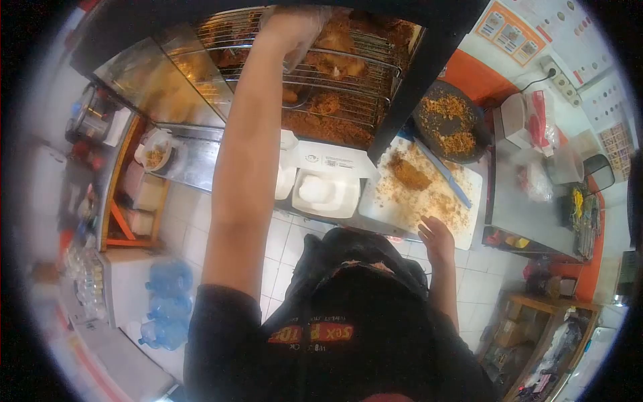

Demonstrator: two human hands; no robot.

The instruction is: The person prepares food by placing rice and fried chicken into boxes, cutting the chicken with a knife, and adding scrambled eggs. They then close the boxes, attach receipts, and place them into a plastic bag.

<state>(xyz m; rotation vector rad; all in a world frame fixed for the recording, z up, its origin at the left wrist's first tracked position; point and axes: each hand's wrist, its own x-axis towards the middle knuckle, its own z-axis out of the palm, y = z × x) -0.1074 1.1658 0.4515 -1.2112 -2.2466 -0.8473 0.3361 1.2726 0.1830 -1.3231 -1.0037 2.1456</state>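
Observation:
My left hand (295, 30), in a clear plastic glove, reaches into the lit display cabinet among wire racks (348, 80) with fried pieces; its fingers are blurred and partly hidden. My right hand (437, 238) is bare, with fingers apart and nothing held, over the near edge of a white cutting board (462, 228). On that board lie a browned fried piece (410, 174), many crumbs and a knife (445, 175). An open white box (345, 201) holding a white mound (317, 189) stands left of the board, below the cabinet.
A dark stone mortar (449, 151) with crumbs stands behind the board. Left of the cabinet is a bowl of food (157, 155). A metal counter (516, 201) with plastic bags is at right. Blue water jugs (167, 305) stand at lower left.

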